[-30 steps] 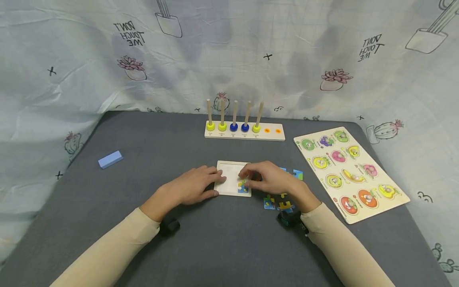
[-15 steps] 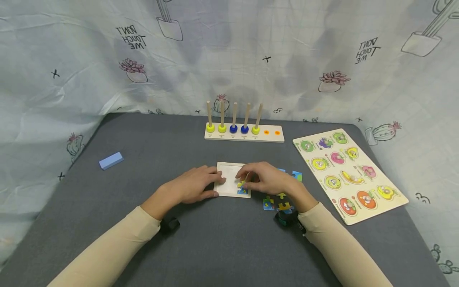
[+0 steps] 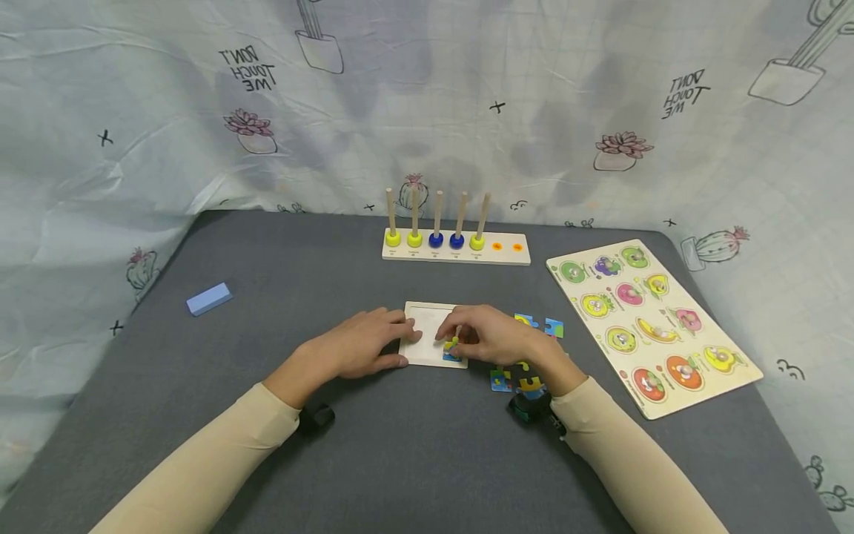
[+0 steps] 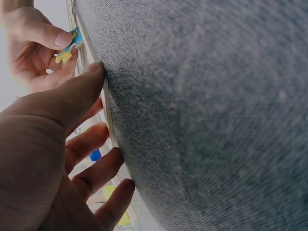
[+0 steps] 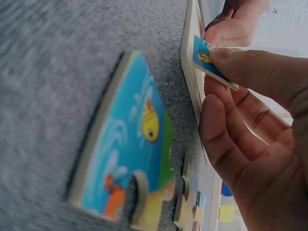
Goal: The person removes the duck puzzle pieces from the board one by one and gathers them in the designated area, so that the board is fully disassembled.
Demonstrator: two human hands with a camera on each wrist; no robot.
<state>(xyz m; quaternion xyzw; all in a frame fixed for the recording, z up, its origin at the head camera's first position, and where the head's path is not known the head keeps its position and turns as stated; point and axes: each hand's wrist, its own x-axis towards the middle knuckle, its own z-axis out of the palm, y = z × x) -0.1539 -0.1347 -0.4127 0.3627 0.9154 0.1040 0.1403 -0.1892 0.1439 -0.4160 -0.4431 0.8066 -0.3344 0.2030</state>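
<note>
A shallow wooden puzzle tray (image 3: 427,337) lies mid-table. My left hand (image 3: 363,345) rests at its left side, thumb by the near corner and fingers spread; in the left wrist view the fingertips (image 4: 126,185) touch the tray's edge. My right hand (image 3: 490,337) is over the tray's right side. Between its thumb and fingers it pinches a jigsaw piece (image 5: 204,57), blue with a yellow fish, held tilted at the tray's near right corner. Several loose jigsaw pieces (image 3: 500,380) lie right of the tray, partly hidden under the right hand and wrist; one (image 5: 130,139) looms large in the right wrist view.
A wooden peg board (image 3: 456,252) with yellow and blue rings stands behind the tray. To the right lies a fruit knob puzzle board (image 3: 657,326). A blue block (image 3: 209,299) sits at the far left. A printed cloth (image 3: 427,96) hangs behind the table.
My right fingers have shifted slightly to the left, and the pinched jigsaw piece now looks more tilted. The left hand stays at the tray. The head view has moved a little.
</note>
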